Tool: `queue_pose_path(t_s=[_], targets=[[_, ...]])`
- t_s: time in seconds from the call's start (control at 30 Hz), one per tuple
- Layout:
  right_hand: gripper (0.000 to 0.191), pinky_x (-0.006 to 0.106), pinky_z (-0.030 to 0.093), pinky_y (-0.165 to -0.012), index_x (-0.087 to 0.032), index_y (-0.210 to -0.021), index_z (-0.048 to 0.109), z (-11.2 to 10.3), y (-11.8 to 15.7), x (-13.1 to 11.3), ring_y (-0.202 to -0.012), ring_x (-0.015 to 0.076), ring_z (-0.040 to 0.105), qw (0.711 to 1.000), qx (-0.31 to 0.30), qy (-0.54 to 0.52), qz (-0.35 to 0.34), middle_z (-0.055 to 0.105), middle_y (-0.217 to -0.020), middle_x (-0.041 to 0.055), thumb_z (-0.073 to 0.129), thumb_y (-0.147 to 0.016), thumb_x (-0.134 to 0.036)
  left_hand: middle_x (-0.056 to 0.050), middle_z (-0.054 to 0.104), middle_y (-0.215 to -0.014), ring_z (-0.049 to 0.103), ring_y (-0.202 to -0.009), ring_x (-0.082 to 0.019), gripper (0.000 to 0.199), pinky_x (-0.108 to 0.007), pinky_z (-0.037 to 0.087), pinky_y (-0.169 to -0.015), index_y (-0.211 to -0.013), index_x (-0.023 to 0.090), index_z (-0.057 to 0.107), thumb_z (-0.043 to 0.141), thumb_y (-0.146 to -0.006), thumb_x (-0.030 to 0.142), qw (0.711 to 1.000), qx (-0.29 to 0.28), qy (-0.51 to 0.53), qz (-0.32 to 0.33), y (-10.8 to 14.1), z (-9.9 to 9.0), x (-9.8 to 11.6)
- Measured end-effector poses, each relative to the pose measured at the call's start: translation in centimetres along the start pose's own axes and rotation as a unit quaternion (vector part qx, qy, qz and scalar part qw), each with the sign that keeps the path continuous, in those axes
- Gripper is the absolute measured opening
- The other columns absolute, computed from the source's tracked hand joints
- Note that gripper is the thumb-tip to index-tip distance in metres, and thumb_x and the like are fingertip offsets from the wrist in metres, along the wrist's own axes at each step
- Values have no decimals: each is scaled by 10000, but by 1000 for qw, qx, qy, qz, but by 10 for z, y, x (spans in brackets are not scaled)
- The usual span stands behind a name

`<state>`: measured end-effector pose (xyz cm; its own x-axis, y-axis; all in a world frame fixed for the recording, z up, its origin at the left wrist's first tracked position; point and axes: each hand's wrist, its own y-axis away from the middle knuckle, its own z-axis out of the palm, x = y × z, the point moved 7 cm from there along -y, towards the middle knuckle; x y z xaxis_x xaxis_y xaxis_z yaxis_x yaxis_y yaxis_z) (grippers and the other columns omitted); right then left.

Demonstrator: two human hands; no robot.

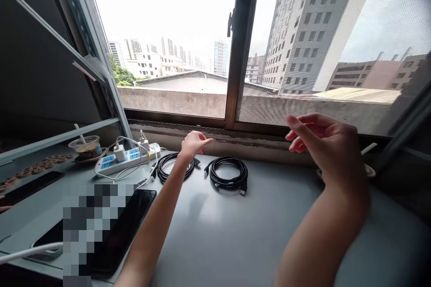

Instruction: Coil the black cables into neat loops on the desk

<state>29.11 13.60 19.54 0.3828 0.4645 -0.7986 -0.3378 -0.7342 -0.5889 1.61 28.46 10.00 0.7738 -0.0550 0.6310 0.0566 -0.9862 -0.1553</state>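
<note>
Two coiled black cables lie on the grey table (208, 242) near the window. My left hand (195, 143) is raised above the left coil (162, 168), its fingers bent; whether it holds anything is too small to tell. The right coil (229, 173) lies flat with its connectors at its edge, between my two hands. Higher and farther right, my right hand (319, 134) hangs in the air in front of the window, fingers curled but apart, with nothing between them. It touches neither cable.
A white power strip (126, 159) with chargers and wires lies left of the coils, beside a plastic cup (86, 147). A black phone (126, 228) lies left of my left forearm. Behind my right wrist, a dish (370, 171) is partly hidden. A metal frame (114, 94) stands at left.
</note>
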Motion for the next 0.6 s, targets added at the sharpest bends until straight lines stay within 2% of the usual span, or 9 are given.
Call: queue_pose_path(t_s=[0.07, 0.2, 0.33, 0.47, 0.53, 0.6], targets=[[361, 189, 447, -417, -167, -724, 618, 1, 3, -5, -424, 83, 512, 1000, -17, -14, -13, 583, -551, -8, 692, -659, -514, 16, 664, -610, 619, -490, -129, 423, -241, 430, -623, -660, 185, 576, 508, -737, 595, 1000, -5, -9, 14, 1, 1, 3], [341, 192, 441, -425, -185, -663, 598, 1, 7, -11, -417, 78, 503, 998, -44, -35, -19, 566, -537, -22, 669, -686, -518, 28, 653, -583, 602, -468, -119, 400, -244, 408, -633, -612, 188, 569, 452, -788, 528, 998, 31, -61, -3, -2, -11, -4], [362, 193, 420, -414, -190, -572, 568, -3, 11, -17, -396, 72, 482, 998, -33, -49, -34, 544, -505, -26, 637, -725, -510, 25, 656, -592, 598, -462, -119, 405, -230, 397, -587, -641, 197, 582, 425, -795, 538, 997, 52, -54, -11, -2, -24, -10], [394, 204, 368, -386, -191, -486, 508, -12, 13, -24, -363, 72, 442, 993, 21, -98, -56, 483, -434, -35, 639, -747, -455, 19, 652, -583, 600, -460, -122, 426, -225, 394, -557, -644, 196, 584, 423, -786, 564, 996, 79, -41, -24, -1, -37, -15], [428, 221, 321, -358, -197, -442, 430, -22, 15, -30, -333, 79, 401, 982, 82, -147, -81, 409, -385, -46, 640, -752, -405, 18, 651, -579, 601, -458, -121, 422, -224, 404, -561, -651, 197, 590, 426, -786, 562, 995, 89, -36, -26, -1, -42, -18], [497, 233, 251, -330, -198, -418, 298, -36, 22, -36, -296, 79, 323, 966, 146, -174, -120, 269, -347, -57, 590, -786, -362, 14, 649, -576, 600, -456, -122, 417, -223, 415, -556, -656, 197, 593, 426, -788, 555, 995, 93, -28, -28, -2, -45, -21]])
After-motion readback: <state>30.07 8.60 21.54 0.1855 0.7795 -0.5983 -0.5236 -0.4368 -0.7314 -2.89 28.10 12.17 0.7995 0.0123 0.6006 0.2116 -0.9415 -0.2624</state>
